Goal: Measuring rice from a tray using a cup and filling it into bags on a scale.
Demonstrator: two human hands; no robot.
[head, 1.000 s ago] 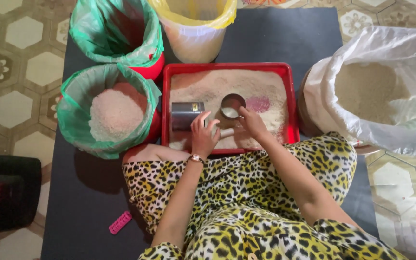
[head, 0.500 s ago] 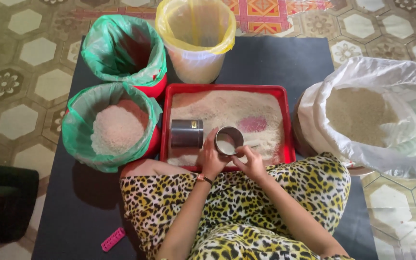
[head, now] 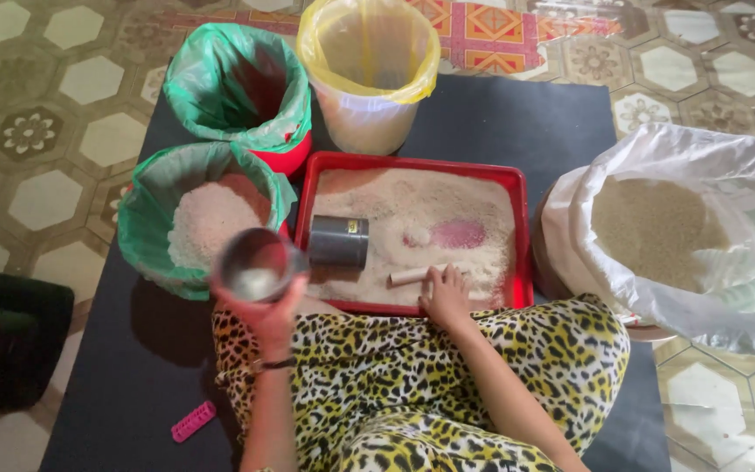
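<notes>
Steel cup [head: 258,265], gripped from below by the left hand [head: 266,313] with its mouth tipped up, sits just beside the green-lined grain bucket [head: 161,197] on its outer side; right hand [head: 446,295] rests open-fingered, touching a pale short stick [head: 417,274] in the red tray [head: 522,236].

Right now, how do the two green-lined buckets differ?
The near green-lined bucket holds a heap of white grain; the far green-lined bucket shows no grain, only shadowed liner inside. The near one sits beside the red tray, close to the left hand with the metal cup; the far one stands behind it, next to the yellow-lined bucket. Both are red buckets with green plastic liners.
</notes>
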